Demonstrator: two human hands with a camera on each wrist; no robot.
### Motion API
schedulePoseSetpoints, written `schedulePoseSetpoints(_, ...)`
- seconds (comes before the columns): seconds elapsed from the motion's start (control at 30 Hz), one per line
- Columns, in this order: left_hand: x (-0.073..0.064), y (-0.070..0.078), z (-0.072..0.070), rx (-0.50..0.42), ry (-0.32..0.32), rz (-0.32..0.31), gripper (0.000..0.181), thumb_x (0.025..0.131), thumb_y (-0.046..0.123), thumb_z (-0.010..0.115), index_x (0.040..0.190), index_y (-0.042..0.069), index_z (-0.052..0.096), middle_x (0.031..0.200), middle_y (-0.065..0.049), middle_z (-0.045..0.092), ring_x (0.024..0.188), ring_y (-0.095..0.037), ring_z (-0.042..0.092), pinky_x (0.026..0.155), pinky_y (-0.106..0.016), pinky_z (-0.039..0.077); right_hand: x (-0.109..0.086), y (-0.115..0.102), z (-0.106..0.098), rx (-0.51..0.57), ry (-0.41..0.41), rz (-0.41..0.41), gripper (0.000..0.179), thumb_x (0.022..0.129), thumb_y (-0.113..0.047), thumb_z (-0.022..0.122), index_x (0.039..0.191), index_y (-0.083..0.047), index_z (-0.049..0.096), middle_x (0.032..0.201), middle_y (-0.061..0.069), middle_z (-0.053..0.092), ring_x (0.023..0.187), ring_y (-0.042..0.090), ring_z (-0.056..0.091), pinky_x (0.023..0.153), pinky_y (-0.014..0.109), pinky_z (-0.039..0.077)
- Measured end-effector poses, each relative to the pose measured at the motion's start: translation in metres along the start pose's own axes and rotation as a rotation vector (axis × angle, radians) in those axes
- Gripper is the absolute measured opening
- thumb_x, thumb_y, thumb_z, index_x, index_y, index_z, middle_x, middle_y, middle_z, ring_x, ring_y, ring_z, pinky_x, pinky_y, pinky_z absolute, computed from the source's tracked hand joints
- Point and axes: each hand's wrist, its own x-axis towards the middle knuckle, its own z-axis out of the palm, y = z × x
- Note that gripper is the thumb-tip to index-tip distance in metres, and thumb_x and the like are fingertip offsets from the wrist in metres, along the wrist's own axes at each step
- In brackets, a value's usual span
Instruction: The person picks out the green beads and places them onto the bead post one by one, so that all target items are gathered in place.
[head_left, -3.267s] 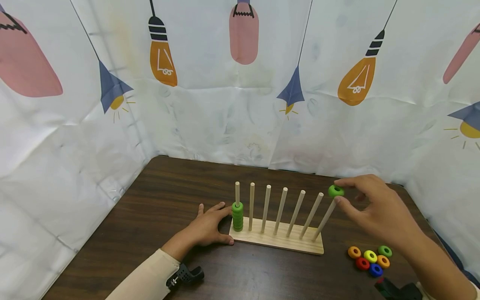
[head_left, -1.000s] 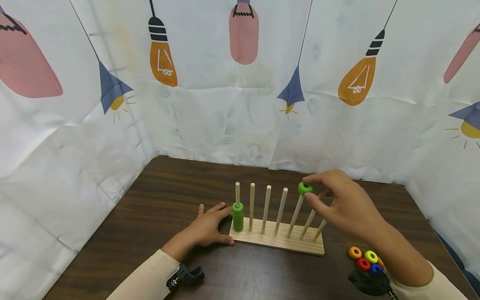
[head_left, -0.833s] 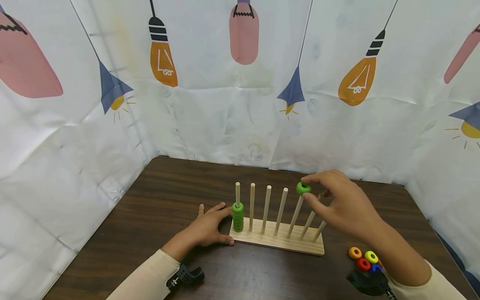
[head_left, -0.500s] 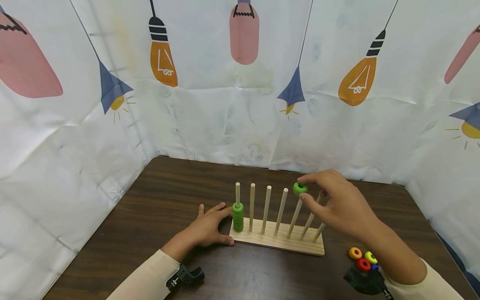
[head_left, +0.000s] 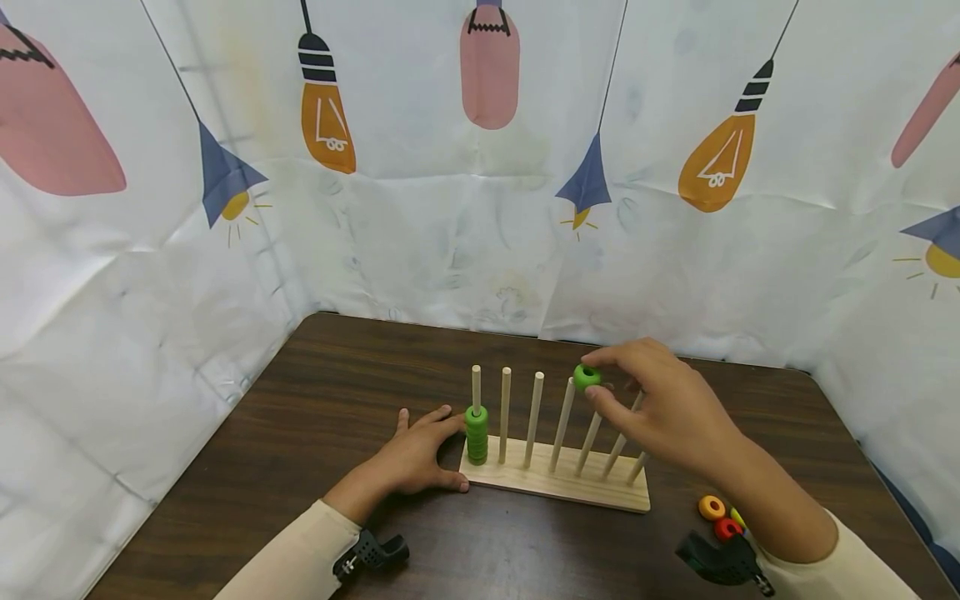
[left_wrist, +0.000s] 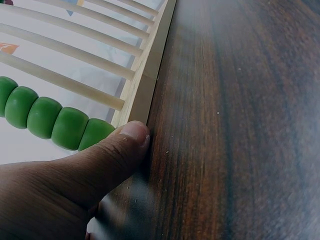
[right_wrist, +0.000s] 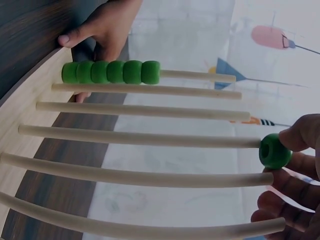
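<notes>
A wooden bead abacus (head_left: 555, 487) with a flat base and a row of upright pegs stands on the table. Its leftmost peg carries a stack of green beads (head_left: 477, 435). My left hand (head_left: 416, 454) holds the left end of the base, thumb pressed to the front edge in the left wrist view, the fingers behind. My right hand (head_left: 667, 400) pinches one green bead (head_left: 587, 377) between thumb and fingers, beside the tip of the middle peg. In the right wrist view the bead (right_wrist: 275, 151) overlaps that peg's end, its hole visible; I cannot tell whether they touch.
Loose orange (head_left: 712, 507), red (head_left: 727, 528) and yellow beads lie on the dark wooden table (head_left: 315, 400) at the right, partly hidden by my right forearm and black wrist camera (head_left: 716, 557). White printed cloth (head_left: 420, 250) hangs behind and at both sides.
My right hand has carried the green bead leftward along the peg tops, from the rightmost peg to the middle one. The forearm now covers more loose beads. My left hand has stayed still.
</notes>
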Motion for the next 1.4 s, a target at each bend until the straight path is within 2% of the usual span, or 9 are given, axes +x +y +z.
schedulePoseSetpoints(0.27,0.000,0.001,0.000,-0.003,-0.001,0.001,0.086,0.075,0.049,0.090,0.149,0.026,0.054,0.154,-0.002,0.049,0.151,-0.030,0.029,0.112,-0.078,0.000,0.004,-0.003,0.002,0.010,-0.022,0.014,0.031,0.090,-0.014,0.080,0.120,-0.015,0.071,0.110,-0.006,0.066,0.089,0.009,0.058,0.072,0.031,0.054)
schedulePoseSetpoints(0.47,0.000,0.001,0.000,-0.003,-0.004,-0.002,0.087,0.075,0.050,0.090,0.150,0.026,0.053,0.155,-0.001,0.049,0.152,-0.030,0.028,0.112,-0.077,-0.001,0.009,-0.006,0.004,0.029,-0.021,-0.007,0.031,0.090,-0.011,0.080,0.119,-0.014,0.072,0.112,-0.005,0.068,0.093,0.011,0.060,0.073,0.034,0.057)
schedulePoseSetpoints(0.83,0.000,0.001,0.000,0.001,-0.004,-0.009,0.086,0.075,0.050,0.090,0.150,0.027,0.053,0.154,-0.002,0.049,0.152,-0.029,0.028,0.112,-0.077,0.000,0.017,-0.011,0.008,0.011,-0.019,-0.034,0.031,0.091,-0.015,0.080,0.120,-0.015,0.072,0.111,-0.005,0.069,0.083,0.010,0.054,0.067,0.031,0.049)
schedulePoseSetpoints(1.03,0.000,0.001,0.000,-0.001,-0.004,-0.010,0.085,0.075,0.050,0.090,0.149,0.027,0.054,0.155,-0.002,0.049,0.152,-0.029,0.028,0.112,-0.077,0.000,0.021,-0.014,0.011,0.021,-0.039,-0.023,0.029,0.093,-0.016,0.078,0.121,-0.017,0.071,0.114,-0.005,0.069,0.084,0.009,0.056,0.068,0.030,0.051)
schedulePoseSetpoints(1.4,0.000,0.001,-0.001,-0.003,-0.004,-0.009,0.086,0.074,0.050,0.090,0.149,0.027,0.054,0.154,-0.002,0.050,0.151,-0.029,0.028,0.112,-0.077,-0.001,0.029,-0.017,0.019,0.050,-0.066,-0.017,0.030,0.093,-0.019,0.079,0.122,-0.015,0.071,0.117,-0.003,0.068,0.097,0.013,0.060,0.076,0.033,0.054)
